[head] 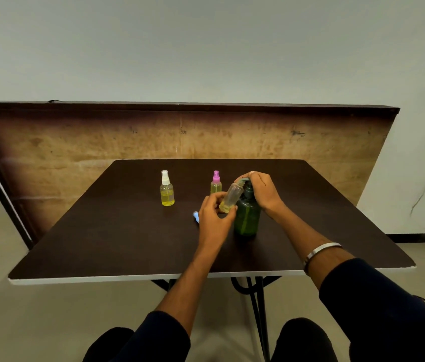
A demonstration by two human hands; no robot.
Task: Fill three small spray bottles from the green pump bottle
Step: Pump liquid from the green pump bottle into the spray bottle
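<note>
The left hand (215, 214) gripped a clear uncapped spray bottle (229, 198), tilted mouth-up toward the spout; the right hand (262, 190) curled over the dark-green plastic pump bottle (247, 218).

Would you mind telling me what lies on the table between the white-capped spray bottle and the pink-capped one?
Nothing: in the head view, only bare dark tabletop separates the white-capped spray bottle from the pink-capped spray bottle.

Both hands fwd, L hand (212, 218) fingers curled, R hand (262, 190) curled, palm down.
</note>
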